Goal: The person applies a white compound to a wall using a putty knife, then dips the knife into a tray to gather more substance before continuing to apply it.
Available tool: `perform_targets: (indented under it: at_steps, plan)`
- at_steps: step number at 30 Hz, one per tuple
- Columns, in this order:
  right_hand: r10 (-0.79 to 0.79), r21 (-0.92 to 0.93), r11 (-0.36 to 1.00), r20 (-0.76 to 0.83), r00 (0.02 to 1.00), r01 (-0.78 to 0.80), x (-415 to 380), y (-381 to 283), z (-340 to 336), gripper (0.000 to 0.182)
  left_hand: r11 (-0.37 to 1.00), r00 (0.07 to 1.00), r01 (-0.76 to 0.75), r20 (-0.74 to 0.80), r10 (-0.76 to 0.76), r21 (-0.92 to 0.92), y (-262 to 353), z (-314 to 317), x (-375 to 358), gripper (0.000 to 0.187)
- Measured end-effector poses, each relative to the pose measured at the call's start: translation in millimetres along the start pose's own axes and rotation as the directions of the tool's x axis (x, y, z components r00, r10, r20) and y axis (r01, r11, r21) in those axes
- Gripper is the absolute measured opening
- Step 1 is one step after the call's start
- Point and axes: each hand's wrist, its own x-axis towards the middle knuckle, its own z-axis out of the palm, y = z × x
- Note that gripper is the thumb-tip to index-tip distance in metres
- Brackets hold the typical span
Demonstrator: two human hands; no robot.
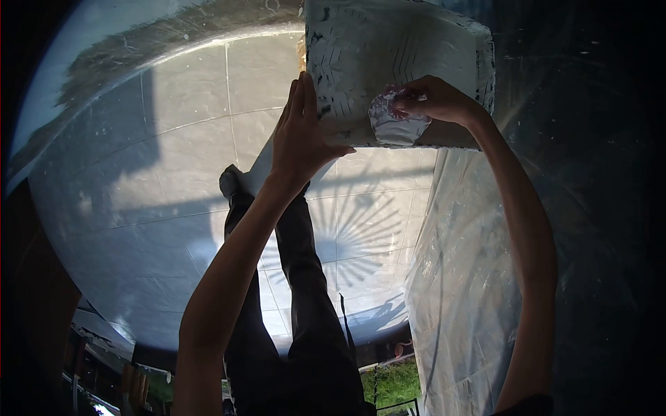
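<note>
Two bare hands are at work on one white board (430, 55), which sits at 1 o'clock from the middle of the view, with black marks on it. The right hand (444, 102), between 1 and 2 o'clock, has its fingers closed on one lumpy white and pinkish pad (400, 130). That pad is at 1 o'clock, over the low part of the board, and the fingers hide some of its top. The left hand (302, 132), near 11 o'clock, has its thumb spread wide from its fingers. It touches the low left corner of the board, but I can't tell if it grips it. The board's top is cut off. Two legs (302, 267) in dark pants run down toward 6 o'clock. One foot (231, 182) shows at 9 o'clock; the other is hidden by the left arm. One see-through sheet (465, 277) hangs at 4 o'clock, and its right side fades into the dark. One spiky round shadow (357, 239) lies on the pale floor (187, 173). The bottom left is too dark to make out well.
</note>
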Motion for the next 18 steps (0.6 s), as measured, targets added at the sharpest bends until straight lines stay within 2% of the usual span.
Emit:
perform_targets:
  at_steps: [1,3,4,6,7,8,10,12,13,14,18]
  plan:
    - [-0.002,-0.007,1.0,-0.008,1.0,0.002,-3.0,0.5,-2.7,0.034,1.0,1.0,0.003,0.011,-0.002,-0.015,-0.7,-0.8,-0.4,0.138]
    - [0.007,0.133,0.991,-0.03,1.0,-0.003,-11.6,5.3,-2.8,0.038,1.0,1.0,-0.007,0.009,0.007,-0.027,1.3,-2.7,-0.7,0.138]
    - [-0.001,0.124,0.992,-0.044,0.999,0.006,-15.7,6.1,-4.2,0.038,1.0,1.0,0.001,0.021,-0.001,-0.011,3.3,-3.7,-0.8,0.138]
    - [0.083,0.302,0.952,-0.088,0.993,-0.053,-25.9,4.0,-5.5,0.045,1.0,1.0,-0.002,0.019,0.001,0.01,4.4,-6.0,-2.6,0.137]
    - [0.073,0.403,0.915,-0.09,0.993,-0.031,-32.7,-1.4,-6.9,0.05,0.998,0.999,-0.031,0.018,0.03,0.057,3.4,-7.4,-2.8,0.137]
    - [0.06,0.393,0.919,-0.107,0.992,-0.013,-40.1,-8.1,-6.9,0.05,0.993,0.998,-0.061,0.016,0.059,0.104,2.1,-10.0,-3.4,0.138]
    - [0.065,0.574,0.816,-0.204,0.977,0.066,-50.7,-21.2,-9.1,0.046,0.986,0.996,-0.089,-0.008,0.091,0.139,7.5,-24.5,-2.2,0.133]
    - [0.036,0.609,0.786,-0.213,0.976,0.104,-60.2,-37.2,-15.5,0.046,0.987,0.99,-0.122,-0.053,0.128,0.109,15.8,-43.0,0.1,0.12]
    - [0.03,0.718,0.673,-0.265,0.964,0.177,-68.0,-51.8,-16.2,0.043,0.986,0.985,-0.136,-0.088,0.145,0.1,22.5,-57.3,0.9,0.108]
    - [0.028,0.804,0.54,-0.315,0.949,0.251,-75.6,-66.0,-17.8,0.041,0.982,0.981,-0.15,-0.108,0.163,0.117,27.5,-71.0,1.4,0.108]
    - [-0.024,0.812,0.395,-0.459,0.888,0.431,-96.6,-121.5,-33.0,0.039,0.975,0.968,-0.127,-0.193,0.162,0.182,53.4,-146.0,4.6,0.09]
